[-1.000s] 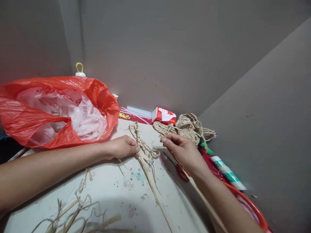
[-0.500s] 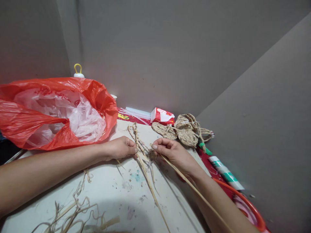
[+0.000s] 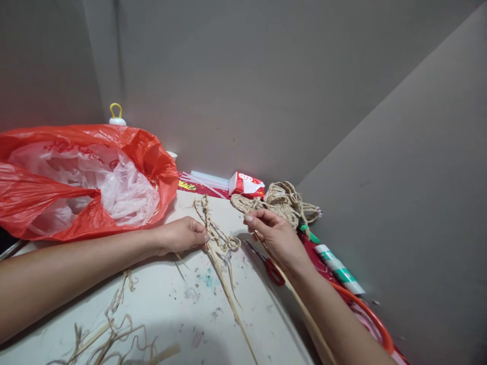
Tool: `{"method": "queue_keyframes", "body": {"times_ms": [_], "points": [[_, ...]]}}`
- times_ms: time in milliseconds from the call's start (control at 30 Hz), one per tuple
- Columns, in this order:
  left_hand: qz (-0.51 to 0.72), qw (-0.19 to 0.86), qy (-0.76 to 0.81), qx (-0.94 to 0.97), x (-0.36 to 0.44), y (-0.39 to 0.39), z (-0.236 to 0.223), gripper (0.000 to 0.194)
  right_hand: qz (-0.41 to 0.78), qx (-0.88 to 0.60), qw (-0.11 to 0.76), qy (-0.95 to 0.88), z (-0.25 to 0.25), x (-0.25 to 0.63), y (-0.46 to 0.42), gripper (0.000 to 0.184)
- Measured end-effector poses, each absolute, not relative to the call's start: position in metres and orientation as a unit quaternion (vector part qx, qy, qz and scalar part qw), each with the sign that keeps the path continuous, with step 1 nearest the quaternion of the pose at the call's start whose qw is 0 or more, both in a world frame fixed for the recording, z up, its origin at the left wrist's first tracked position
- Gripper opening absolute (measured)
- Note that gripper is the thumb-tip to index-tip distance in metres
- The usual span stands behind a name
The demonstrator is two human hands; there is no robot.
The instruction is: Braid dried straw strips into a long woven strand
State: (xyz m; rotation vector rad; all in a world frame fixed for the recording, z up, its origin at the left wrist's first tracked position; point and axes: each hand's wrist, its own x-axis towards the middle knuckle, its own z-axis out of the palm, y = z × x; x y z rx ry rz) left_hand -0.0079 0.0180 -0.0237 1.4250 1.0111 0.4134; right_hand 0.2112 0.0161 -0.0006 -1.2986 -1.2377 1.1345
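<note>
My left hand pinches a braided straw cord over the white tabletop. From the pinch a long straw strand runs down toward the near edge, and a looped braided part lies to the right. Held apart from the braid, my right hand has its thumb and fingers closed on another straw strand, which trails along my forearm. Beneath and left of that wrist lie scissors with red handles, partly covered. Coiled braided straw pieces sit just behind the right hand.
An open red plastic bag lined with white plastic stands at left. Loose straw scraps lie at near left. Along the back is a red tissue pack. A green-and-white roll and an orange-red basin are at right, beside grey walls.
My right hand has moved right, away from the braid, with the straw strand still in it, uncovering the scissors and the looped braid. The left hand keeps its pinch; the view has shifted slightly.
</note>
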Motion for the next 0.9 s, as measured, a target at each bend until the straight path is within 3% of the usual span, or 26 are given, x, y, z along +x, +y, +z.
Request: {"method": "queue_keyframes", "body": {"times_ms": [333,600,667,900], "points": [[0.179,0.626,0.437,0.621,-0.007,0.020,-0.025,0.035,0.482,-0.509,0.613,-0.364,0.001,0.216,0.023,0.035],[0.177,0.623,0.442,0.620,-0.006,0.019,-0.023,0.031,0.420,-0.512,0.671,-0.333,0.006,0.230,0.029,0.026],[0.177,0.624,0.439,0.622,-0.006,0.019,-0.023,0.031,0.378,-0.542,0.654,-0.369,0.006,0.237,0.031,0.021],[0.179,0.629,0.434,0.620,-0.006,0.020,-0.025,0.030,0.267,-0.651,0.449,-0.551,0.007,0.259,0.034,0.011]]}}
